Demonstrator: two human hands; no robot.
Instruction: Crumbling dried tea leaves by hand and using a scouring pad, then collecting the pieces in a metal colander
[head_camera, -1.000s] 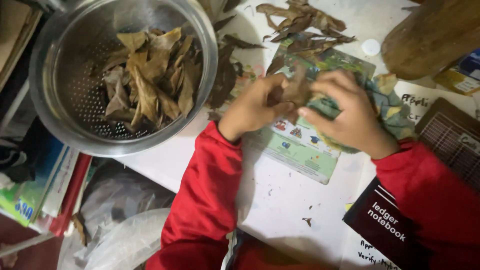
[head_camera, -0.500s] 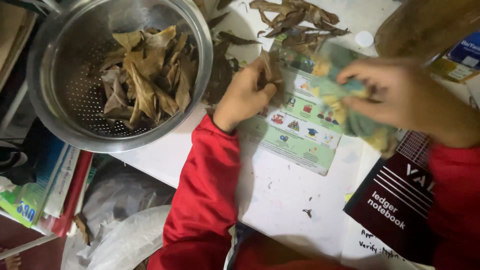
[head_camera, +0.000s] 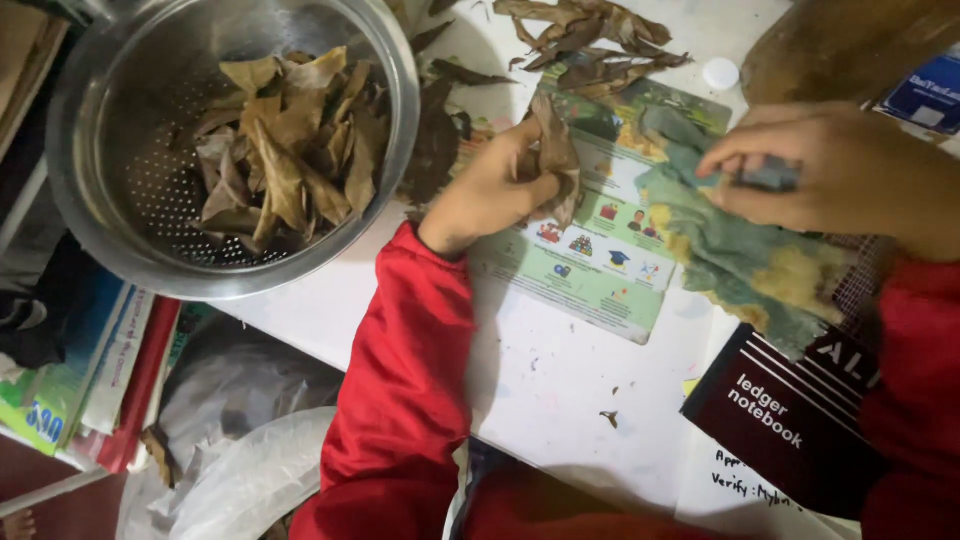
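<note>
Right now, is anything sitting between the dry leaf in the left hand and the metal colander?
Nothing solid. The left hand pinches a dry leaf; between it and the colander lie only a few loose dark leaves flat on the white table.

A metal colander of dry brown leaves is seen on the white surface. A dark notebook is placed bottom right; a small white cap, possibly a lid, is noted beside loose leaves.
</note>
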